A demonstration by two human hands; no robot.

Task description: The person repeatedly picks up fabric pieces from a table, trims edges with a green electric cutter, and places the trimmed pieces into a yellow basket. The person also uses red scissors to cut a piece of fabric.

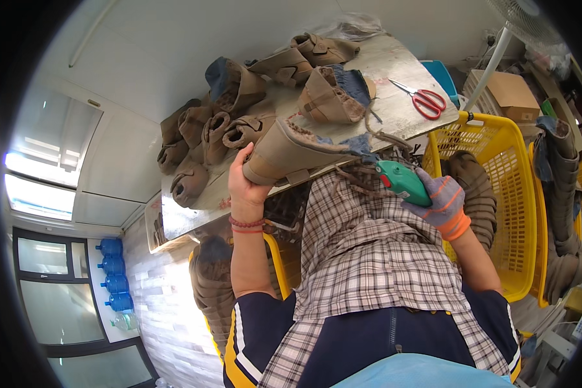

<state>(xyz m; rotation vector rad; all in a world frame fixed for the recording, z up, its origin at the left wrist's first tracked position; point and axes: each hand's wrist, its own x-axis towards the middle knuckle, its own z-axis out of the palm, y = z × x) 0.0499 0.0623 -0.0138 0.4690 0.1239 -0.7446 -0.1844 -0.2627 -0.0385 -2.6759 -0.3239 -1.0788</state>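
My bare left hand [246,184] grips the toe end of a tan boot upper [281,155], tilted over the near edge of the table. Brown fleece lines it, and a ragged blue fabric edge [361,147] hangs from its opening. In a grey and orange glove, my right hand [447,205] is wrapped around a green handheld electric cutter [402,181]. The cutter's front end is beside the blue edge; I cannot tell whether they touch. Just beyond stands another fleece-lined upper [330,97] with a blue rim.
Several more uppers [229,87] crowd the table's left and far side. Red-handled scissors [427,102] lie on the worn tabletop [394,61] at right. Brown trimmed strips [388,137] dangle at the near edge. Yellow baskets [517,207] holding uppers flank me; a fan [527,19] stands far right.
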